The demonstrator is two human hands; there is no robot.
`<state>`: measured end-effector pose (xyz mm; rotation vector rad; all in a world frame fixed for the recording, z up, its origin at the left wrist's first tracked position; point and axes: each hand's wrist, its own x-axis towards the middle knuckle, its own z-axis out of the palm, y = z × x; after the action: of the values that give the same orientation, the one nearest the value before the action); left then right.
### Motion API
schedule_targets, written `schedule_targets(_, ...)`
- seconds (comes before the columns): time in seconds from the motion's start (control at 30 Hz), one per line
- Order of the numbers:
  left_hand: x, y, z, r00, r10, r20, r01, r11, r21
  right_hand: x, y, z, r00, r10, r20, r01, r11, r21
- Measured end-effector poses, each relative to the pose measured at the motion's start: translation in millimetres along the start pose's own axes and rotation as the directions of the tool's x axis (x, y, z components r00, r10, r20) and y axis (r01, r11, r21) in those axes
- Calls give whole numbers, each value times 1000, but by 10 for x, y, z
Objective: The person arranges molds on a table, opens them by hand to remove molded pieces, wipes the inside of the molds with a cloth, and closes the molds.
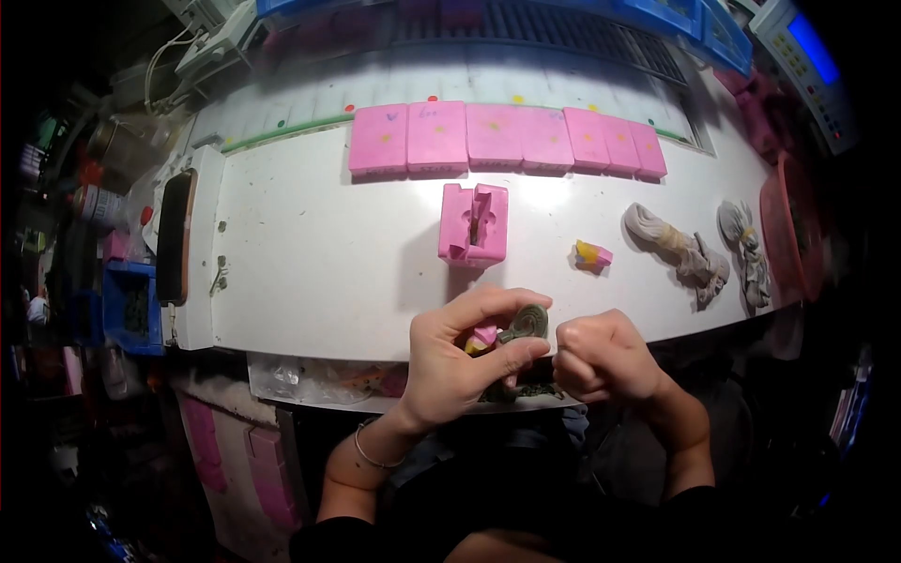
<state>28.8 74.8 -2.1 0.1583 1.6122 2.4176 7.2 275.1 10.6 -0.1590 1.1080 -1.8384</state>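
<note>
Near the front edge of the white table, my left hand (460,352) holds a dark green coiled piece (530,322) between thumb and fingers. A small pink and yellow piece (481,338) also sits within that hand's grasp. Just to its right, my right hand (607,357) is closed, its fingers curled in; what they hold, if anything, is hidden. Beyond my hands stands a pink block (490,246) with a slot and recesses. Another small pink and yellow piece (592,254) lies to the right of the block.
A row of pink blocks (495,136) spans the table's back. Two bundled grey-white gloves (678,246) (744,249) lie at the right beside a red basket (784,225). A phone (177,236) rests at the left edge, near a blue bin (117,305).
</note>
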Motion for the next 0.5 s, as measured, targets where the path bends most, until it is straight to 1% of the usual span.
schedule_targets(0.03,0,-6,3,1000,2,-3,-2,1000,0,-14,-2,15,984,1,-179,-66,931,-360)
schedule_targets(0.07,-3,-16,4,997,54,-54,-48,994,97,-12,7,23,984,3,-175,-67,930,-362)
schedule_targets(0.1,-7,-25,4,989,108,-100,-87,977,195,-9,16,28,987,-46,-153,-60,782,-620)
schedule_targets(0.13,-10,-33,5,989,109,-104,-87,977,195,-10,26,32,989,-87,-118,-48,567,-823)
schedule_targets(0.17,-13,-40,6,984,132,-121,-99,964,248,-15,40,38,989,-86,-118,-49,567,-822)
schedule_targets(0.2,-12,-44,12,978,157,-135,-110,947,301,-21,53,44,969,-175,-172,-51,541,-840)
schedule_targets(0.23,-7,-48,22,979,157,-133,-111,947,301,-26,64,52,938,-265,-222,-58,513,-856)
schedule_targets(0.27,2,-50,36,972,196,-130,-144,933,330,-31,65,56,896,-355,-267,-67,486,-872)
schedule_targets(0.3,14,-49,51,963,237,-125,-179,916,360,-38,18,78,862,-425,-275,-6,535,-845)
schedule_targets(0.33,21,-47,67,963,243,-120,-186,914,361,-42,-22,101,860,-432,-273,-3,530,-848)
schedule_targets(0.4,30,-35,90,948,301,-101,-219,851,478,-24,-112,139,807,-505,-306,96,623,-776)
schedule_targets(0.43,45,-35,88,927,371,-56,-279,781,559,-3,-150,144,815,-509,-277,122,619,-776)
schedule_targets(0.5,32,-4,121,930,366,-47,-264,749,608,87,-182,141,792,-583,-180,197,523,-829)
